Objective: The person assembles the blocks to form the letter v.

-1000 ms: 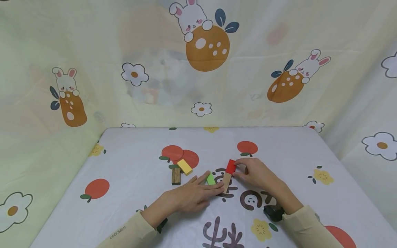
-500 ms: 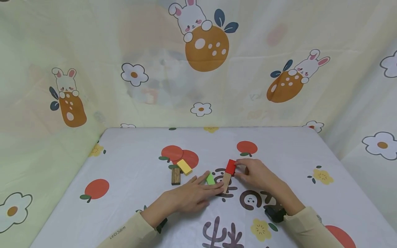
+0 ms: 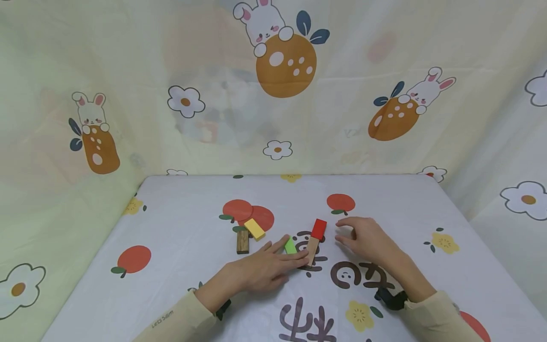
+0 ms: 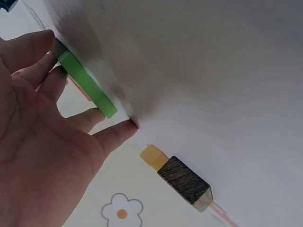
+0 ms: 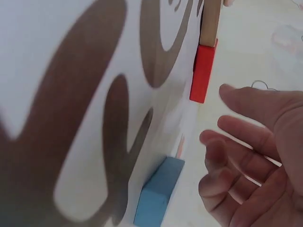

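My left hand (image 3: pixel 262 268) lies low over the table with its fingers spread, touching the green block (image 3: pixel 290 245) and the near end of the plain wooden block (image 3: pixel 312 250). In the left wrist view the green block (image 4: pixel 87 85) runs along the fingers. A red block (image 3: pixel 318 229) sits end to end with the plain wooden one, in a slanted line. Just right of the red block, apart from it, is my right hand (image 3: pixel 372 242), fingers loosely bent and nothing between them. A blue block (image 5: pixel 159 191) near that hand appears only in the right wrist view.
To the left, a dark wood-grain block (image 3: pixel 242 242) lies close to a yellow block (image 3: pixel 254 230). The table (image 3: pixel 179 228) wears a cloth printed with fruit, flowers and brown figures. A patterned curtain (image 3: pixel 222 156) hangs behind it.
The right hand has let go of the red block and drawn away to the right. The left hand and the blocks look the same.
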`<state>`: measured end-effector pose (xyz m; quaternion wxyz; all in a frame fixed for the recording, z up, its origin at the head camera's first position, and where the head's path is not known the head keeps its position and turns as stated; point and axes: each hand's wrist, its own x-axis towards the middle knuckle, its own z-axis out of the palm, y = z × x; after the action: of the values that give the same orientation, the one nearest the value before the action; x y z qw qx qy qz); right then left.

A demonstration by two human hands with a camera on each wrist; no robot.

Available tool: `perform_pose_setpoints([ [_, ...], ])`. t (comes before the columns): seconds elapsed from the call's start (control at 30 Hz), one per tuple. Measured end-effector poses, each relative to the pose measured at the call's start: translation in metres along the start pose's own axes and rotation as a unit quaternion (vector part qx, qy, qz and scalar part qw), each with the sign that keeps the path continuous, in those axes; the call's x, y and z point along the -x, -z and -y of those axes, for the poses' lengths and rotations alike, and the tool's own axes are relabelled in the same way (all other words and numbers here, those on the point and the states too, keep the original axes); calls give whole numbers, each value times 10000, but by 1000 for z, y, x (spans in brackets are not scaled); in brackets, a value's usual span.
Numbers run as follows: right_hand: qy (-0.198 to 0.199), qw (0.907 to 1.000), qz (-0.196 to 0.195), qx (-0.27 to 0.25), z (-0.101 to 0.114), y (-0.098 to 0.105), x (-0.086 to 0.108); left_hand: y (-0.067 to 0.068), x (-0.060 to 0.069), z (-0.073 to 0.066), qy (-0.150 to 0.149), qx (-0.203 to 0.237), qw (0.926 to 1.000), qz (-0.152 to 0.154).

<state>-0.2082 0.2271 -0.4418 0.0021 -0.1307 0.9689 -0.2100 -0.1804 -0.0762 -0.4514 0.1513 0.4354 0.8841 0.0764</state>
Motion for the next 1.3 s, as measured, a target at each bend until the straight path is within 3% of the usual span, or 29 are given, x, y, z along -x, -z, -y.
perform_pose_setpoints([
  [0.3,-348,9992,-206,-9,-17,7,10,-1,-2,0,24,78,10000,-12],
  [0.57,-500,9986,-144,-93,-30,15,20,-1,-1,1,-29,65,10000,-38],
  [0.83,-585,9976,-297,240,-39,16,25,-1,-2,2,-46,68,9999,-61],
  [1.3,-684,9971,-219,252,-42,12,26,-1,-1,1,-28,-9,10000,-31],
])
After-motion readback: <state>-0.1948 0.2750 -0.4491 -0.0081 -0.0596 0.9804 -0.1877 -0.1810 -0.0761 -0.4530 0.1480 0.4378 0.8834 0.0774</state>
